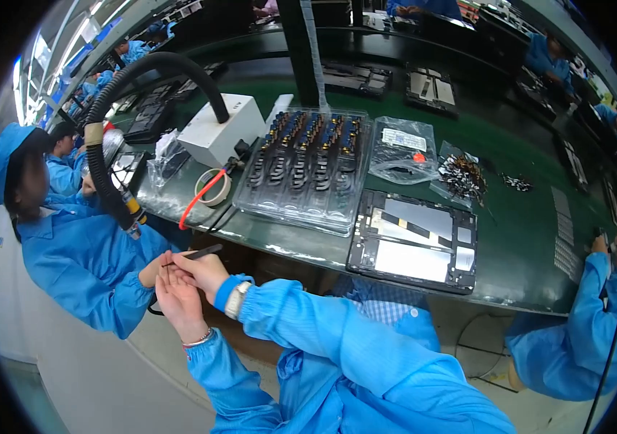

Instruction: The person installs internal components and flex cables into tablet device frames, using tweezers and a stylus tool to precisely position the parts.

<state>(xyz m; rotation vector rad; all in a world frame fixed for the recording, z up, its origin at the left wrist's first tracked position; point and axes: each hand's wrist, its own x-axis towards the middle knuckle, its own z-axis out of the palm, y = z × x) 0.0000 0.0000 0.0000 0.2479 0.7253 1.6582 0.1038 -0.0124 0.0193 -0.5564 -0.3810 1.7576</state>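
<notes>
In front of the bench edge at the left, my right hand [206, 275] pinches a slim pair of black tweezers [203, 252], whose thin tip points left. Just below it, my left hand [182, 302] is palm up with its fingers stretched out, close under the tweezers' tip. Whether something tiny lies on its fingers is too small to tell. A co-worker's hand [152, 270] comes in from the left, right against my fingertips. On the bench, a tablet with its inside bare [410, 260] lies near the edge, beside a clear plastic tray [301, 210] of small parts.
Behind my hands stand a tape roll [211, 189], a red cable [196, 199] and a white box [218, 134] with a black hose [99, 166]. Farther right are a plastic bag [401, 152] and a pile of small flex parts [462, 177]. Co-workers sit on both sides.
</notes>
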